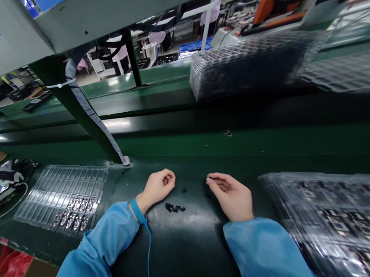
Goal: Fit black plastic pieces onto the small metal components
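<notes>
My left hand (158,187) is closed with its fingers curled, above the dark green bench (188,257). What it holds, if anything, is hidden. A blue wrist strap (137,210) with a thin cord is on that wrist. My right hand (232,194) has thumb and forefinger pinched together; whatever may be between the tips is too small to name. Between and below the hands lies a small heap of flat black pieces (174,208), with a single black piece (184,190) apart from it, near my left hand.
On the left lies a clear compartment tray (45,188), partly filled with small metallic parts (75,218). A stack of filled clear trays (277,185) stands at right. Further back are stacked trays (247,65) and a slanted green post (78,112). A cardboard box (32,274) sits lower left.
</notes>
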`<state>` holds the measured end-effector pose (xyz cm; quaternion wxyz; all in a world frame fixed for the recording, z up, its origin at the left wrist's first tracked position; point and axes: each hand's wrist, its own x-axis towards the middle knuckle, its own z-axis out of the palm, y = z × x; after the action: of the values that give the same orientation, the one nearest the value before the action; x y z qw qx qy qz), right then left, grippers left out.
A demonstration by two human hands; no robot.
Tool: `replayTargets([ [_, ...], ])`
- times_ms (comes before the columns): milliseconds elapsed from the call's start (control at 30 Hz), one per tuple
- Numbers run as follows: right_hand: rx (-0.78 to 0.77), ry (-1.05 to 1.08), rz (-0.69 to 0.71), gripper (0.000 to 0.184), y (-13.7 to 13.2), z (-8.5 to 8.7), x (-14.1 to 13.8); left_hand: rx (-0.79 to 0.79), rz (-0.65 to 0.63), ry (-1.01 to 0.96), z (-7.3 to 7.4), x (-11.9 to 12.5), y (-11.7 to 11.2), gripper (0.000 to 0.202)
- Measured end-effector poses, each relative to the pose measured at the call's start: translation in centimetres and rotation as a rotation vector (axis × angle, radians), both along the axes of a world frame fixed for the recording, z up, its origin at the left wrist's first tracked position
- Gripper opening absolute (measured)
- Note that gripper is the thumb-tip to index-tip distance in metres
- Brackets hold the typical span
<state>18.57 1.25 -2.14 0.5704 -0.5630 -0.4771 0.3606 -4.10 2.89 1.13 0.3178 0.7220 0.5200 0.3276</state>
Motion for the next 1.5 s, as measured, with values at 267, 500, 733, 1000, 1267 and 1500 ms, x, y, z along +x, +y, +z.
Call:
replayTargets([
  [267, 0.007, -0.002, -0.001, 0.033, 0.09, -0.33, 0.07, 0.005, -0.01, -0.003, -0.44, -0.14, 0.07, 0.012],
  [500, -0.006, 0.013, -0.001, 0.031, 0.03, -0.23, 0.05, 0.0, -0.007, -0.01, -0.11, -0.07, 0.01, 0.011],
  [733, -0.008, 0.01, 0.001, 0.03, 0.05, -0.28, 0.05, -0.004, -0.006, -0.002, -0.07, -0.09, -0.01, 0.012],
  [1000, -0.014, 0.009, 0.008, 0.03, 0.02, -0.3, 0.14, 0.005, -0.011, -0.01, -0.31, -0.08, 0.09, 0.012],
  [1267, -0.013, 0.019, 0.007, 0.03, 0.1, -0.62, 0.07, -0.005, -0.007, -0.015, -0.09, -0.01, 0.01, 0.012],
  [1500, -0.015, 0.022, 0.008, 0.03, 0.04, -0.36, 0.05, -0.001, -0.005, -0.013, -0.15, -0.06, 0.02, 0.012],
])
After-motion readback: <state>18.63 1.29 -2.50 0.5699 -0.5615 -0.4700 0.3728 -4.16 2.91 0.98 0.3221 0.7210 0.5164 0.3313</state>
